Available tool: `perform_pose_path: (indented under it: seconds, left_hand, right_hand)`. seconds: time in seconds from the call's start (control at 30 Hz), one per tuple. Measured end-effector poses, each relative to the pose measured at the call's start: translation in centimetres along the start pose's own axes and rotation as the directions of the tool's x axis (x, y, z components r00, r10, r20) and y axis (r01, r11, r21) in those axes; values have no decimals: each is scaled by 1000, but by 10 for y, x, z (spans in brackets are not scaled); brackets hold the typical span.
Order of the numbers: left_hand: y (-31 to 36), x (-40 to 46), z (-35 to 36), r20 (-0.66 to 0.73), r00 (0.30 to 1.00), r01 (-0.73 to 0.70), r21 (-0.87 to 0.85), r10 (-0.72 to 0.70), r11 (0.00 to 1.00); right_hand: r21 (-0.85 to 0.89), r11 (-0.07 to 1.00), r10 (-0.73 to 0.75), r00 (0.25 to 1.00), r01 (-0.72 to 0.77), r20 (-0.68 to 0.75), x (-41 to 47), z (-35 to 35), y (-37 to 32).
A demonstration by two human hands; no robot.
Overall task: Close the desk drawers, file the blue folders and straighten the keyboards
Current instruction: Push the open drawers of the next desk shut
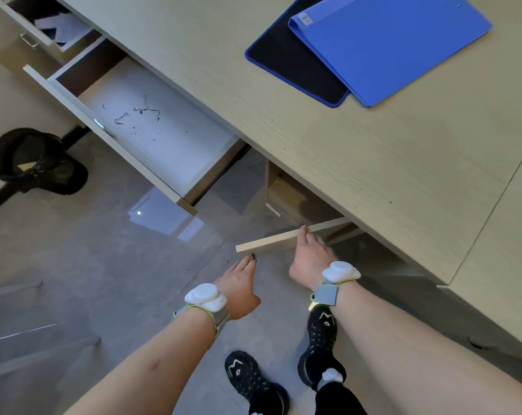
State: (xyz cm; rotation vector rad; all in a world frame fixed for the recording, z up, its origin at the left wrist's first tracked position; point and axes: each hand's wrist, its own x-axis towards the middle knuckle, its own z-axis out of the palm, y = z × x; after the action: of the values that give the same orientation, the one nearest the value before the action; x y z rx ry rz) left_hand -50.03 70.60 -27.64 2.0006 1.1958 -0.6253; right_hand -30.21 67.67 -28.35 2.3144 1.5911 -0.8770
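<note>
Head camera looks down across the desk (358,151), filling the upper right of the frame, and two drawers are out at upper left: the big open drawer (152,130), pulled far out with only dark scraps on its pale floor, and above it a second drawer (56,28) showing papers, so both likely want pushing in. Up at the top right a blue folder (397,46) lies askew over a dark mouse mat (295,64), unfiled; no keyboards in view. Lower centre now: a low cabinet door (286,236) swings out from under the desk, probably being shut. Right hand (309,259) grips its top edge, fingers curled over it. Left hand (241,283) reaches beside it, fingers straight and relaxed, holding nothing, just short of the panel.
</note>
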Motion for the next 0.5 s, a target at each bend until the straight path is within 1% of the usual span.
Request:
perform_pose_path:
  seconds: [0.1, 0.23, 0.37, 0.5]
  left_hand:
    - [-1, 0, -3, 46, 998, 48, 15, -49, 999]
    - [-1, 0, -1, 33, 997, 73, 13, -73, 997]
    - [1, 0, -6, 6, 998, 69, 22, -69, 997]
    - [-4, 0, -4, -16, 998, 63, 39, -63, 997]
  right_hand:
    - [-55, 998, -24, 999, 23, -24, 6, -3, 0]
    - [-95, 995, -37, 999, 35, -25, 16, -9, -2]
    - [-123, 992, -39, 999, 35, -30, 27, -16, -2]
    - [-114, 993, -13, 1000, 10, -24, 37, -20, -4]
